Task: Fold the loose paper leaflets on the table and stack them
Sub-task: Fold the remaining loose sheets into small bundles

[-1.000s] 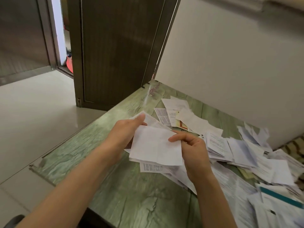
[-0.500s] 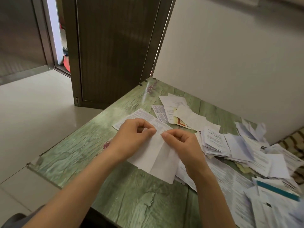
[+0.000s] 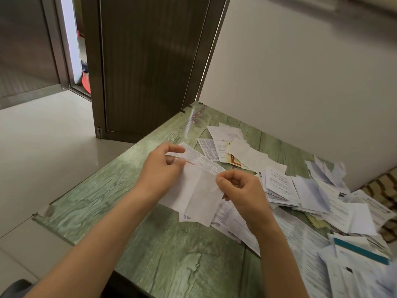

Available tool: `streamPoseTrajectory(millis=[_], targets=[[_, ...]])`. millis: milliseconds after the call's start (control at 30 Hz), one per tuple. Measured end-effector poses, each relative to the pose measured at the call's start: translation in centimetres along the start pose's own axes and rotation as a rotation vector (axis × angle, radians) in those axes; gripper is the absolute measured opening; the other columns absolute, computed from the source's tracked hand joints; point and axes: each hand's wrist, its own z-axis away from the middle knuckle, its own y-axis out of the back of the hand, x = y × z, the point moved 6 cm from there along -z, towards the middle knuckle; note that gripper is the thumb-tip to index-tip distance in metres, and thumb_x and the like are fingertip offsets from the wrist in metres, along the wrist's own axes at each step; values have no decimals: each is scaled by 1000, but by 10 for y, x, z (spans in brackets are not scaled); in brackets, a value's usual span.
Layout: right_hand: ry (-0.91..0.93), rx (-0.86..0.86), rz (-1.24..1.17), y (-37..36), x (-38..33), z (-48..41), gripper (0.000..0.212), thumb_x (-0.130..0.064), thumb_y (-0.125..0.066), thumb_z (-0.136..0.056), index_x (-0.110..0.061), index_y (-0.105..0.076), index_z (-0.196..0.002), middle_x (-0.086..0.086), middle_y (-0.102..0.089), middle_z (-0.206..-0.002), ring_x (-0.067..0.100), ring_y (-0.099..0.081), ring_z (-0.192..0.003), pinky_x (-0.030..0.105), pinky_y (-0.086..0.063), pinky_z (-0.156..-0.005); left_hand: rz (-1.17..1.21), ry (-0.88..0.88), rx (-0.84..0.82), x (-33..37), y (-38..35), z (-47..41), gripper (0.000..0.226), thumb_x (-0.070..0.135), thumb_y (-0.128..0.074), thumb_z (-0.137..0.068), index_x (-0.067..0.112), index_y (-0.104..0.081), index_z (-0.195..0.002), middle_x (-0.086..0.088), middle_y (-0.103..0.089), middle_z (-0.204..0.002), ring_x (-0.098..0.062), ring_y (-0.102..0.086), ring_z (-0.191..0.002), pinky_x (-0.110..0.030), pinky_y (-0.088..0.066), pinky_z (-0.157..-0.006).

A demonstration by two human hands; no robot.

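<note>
Green wood-grain table (image 3: pixel 150 244) lies nearest, under both forearms. Over it, one white leaflet (image 3: pixel 197 201) is held up btwn the hands, w/ a crease running down its middle. Its lower edge hangs close to the table; touching or not, can't tell. L hand (image 3: pixel 160 171) pinches the leaflet's top left corner, thumb & fingers curled. R hand (image 3: pixel 242 190) pinches the top right edge likewise. Loose leaflets (image 3: pixel 311 194) are heaped under & to the right of the R hand. More sheets (image 3: pixel 232 147) lie flat just beyond the fingertips. A dark door (image 3: pixel 150 61) stands further off, beyond the L hand.
</note>
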Motion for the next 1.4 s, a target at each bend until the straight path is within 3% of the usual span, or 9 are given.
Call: streamPoseTrajectory(millis=[133, 200, 300, 434, 634, 800, 1034, 1234, 1401], targets=[[-23, 15, -123, 0, 3, -2, 7, -4, -62, -87, -6, -67, -83, 1, -62, -67, 6, -51, -53, 17, -44, -52, -20, -35, -51, 2, -7, 2, 26, 3, -44, -95, 23, -57, -105, 10, -61, -98, 2, -54, -83, -13, -42, -65], [-10, 34, -184, 1, 2, -3, 6, -6, -62, -87, -5, -67, -85, 1, -62, -66, 7, -51, -53, 17, -44, -52, 0, -50, -121, 8, -15, 8, 14, 21, -49, -97, 22, -62, -100, 10, -63, -98, 0, -57, -84, -8, -44, -66], [22, 25, -227, 0, 1, -3, 6, -6, -63, -85, -5, -68, -86, -3, -60, -59, 6, -49, -51, 17, -43, -52, 69, 45, -338, 8, -32, 18, 37, 49, -49, -86, 19, -69, -96, 2, -69, -90, -6, -64, -74, -14, -48, -64], [42, 25, -227, -5, 0, -1, 5, -3, -63, -85, -4, -68, -87, -4, -62, -58, 6, -51, -51, 16, -44, -52, 89, 112, -428, 4, -44, 28, 9, 23, -56, -93, 21, -64, -89, 5, -68, -78, 2, -62, -58, -13, -50, -54], [15, 56, -159, 0, 3, -3, 8, -6, -66, -85, -6, -67, -93, -2, -62, -71, 1, -55, -55, 13, -45, -54, 211, 189, -471, 3, -49, 29, 17, 10, -45, -98, 11, -62, -96, 0, -74, -81, -13, -71, -67, -21, -56, -57], [-10, 86, -91, 3, 7, -4, 17, -12, -67, -85, -8, -59, -70, -2, -55, -56, 4, -48, -49, 15, -42, -50, 166, 217, -523, 1, -54, 31, 16, 8, -46, -98, 6, -62, -96, -5, -74, -80, -14, -70, -63, -24, -57, -56], [-73, 293, -249, 29, 15, -6, 14, -15, -66, -85, -8, -63, -73, -1, -49, -52, 7, -41, -47, 16, -38, -46, 196, 267, -445, -6, -49, 24, 7, 3, -53, -93, 6, -60, -95, -7, -73, -78, -11, -69, -60, -18, -55, -52], [-142, 152, -295, 24, 19, -7, 5, -9, -64, -85, -7, -65, -81, 0, -55, -56, 9, -47, -52, 22, -42, -54, 243, 315, -255, -11, -34, 17, 17, 2, -60, -89, 6, -56, -73, -10, -63, -67, -10, -67, -53, -17, -53, -48], [-139, 146, -268, 21, 18, -7, 2, -8, -67, -83, -8, -66, -85, -1, -59, -57, 10, -52, -54, 22, -44, -56, 293, 330, -187, -12, -31, 15, 7, 8, -62, -89, 4, -60, -83, -8, -63, -71, -7, -64, -50, -17, -51, -48]])
